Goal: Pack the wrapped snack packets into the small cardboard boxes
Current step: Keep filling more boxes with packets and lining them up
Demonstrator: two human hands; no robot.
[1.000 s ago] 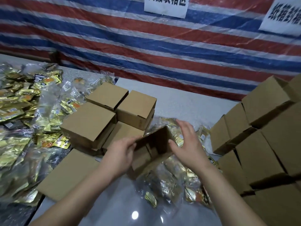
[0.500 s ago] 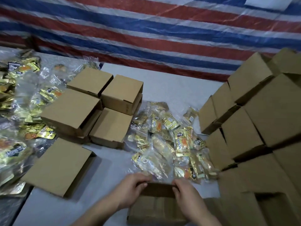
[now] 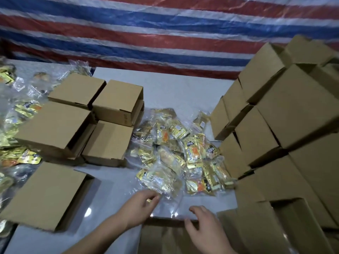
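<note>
Left hand point(image 3: 141, 206): fingers loosely curled, reaching at near edge of snack packet heap point(image 3: 181, 153) at table centre, holding nothing. Right hand point(image 3: 203, 226): fingers spread, resting on far rim of open box point(image 3: 165, 237) nearest the person. Closed boxes point(image 3: 80, 123) left; stacked boxes point(image 3: 286, 125) right. Risks, as judged: slippery wrappers escaping a loose pinch; packets clinging together and dragging neighbours off the table point(image 3: 170, 88); box shifting if unsteadied.

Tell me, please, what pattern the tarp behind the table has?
Red, blue and white stripes on the tarp, clearest in the head view.
</note>
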